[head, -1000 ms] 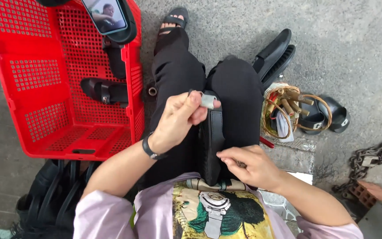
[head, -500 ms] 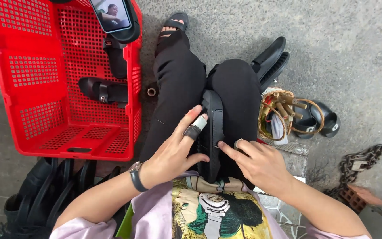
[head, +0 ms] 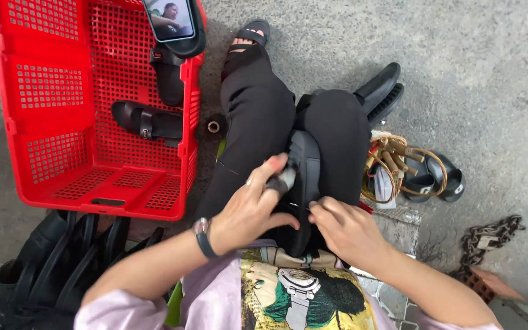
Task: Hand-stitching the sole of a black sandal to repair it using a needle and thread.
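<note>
Sandal sole [head: 305,183] under two hands [head: 258,208]; two sandals [head: 148,122] in crate [head: 44,122].

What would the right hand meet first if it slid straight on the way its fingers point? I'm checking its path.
Most likely the black rubber sandal on the lap; the right hand already has fingertips at its edge, though depth is unclear.

One head camera looks steeply down, close over the lap.

lit phone screen [head: 170,18], propped atop red basket [head: 62,104]
</note>
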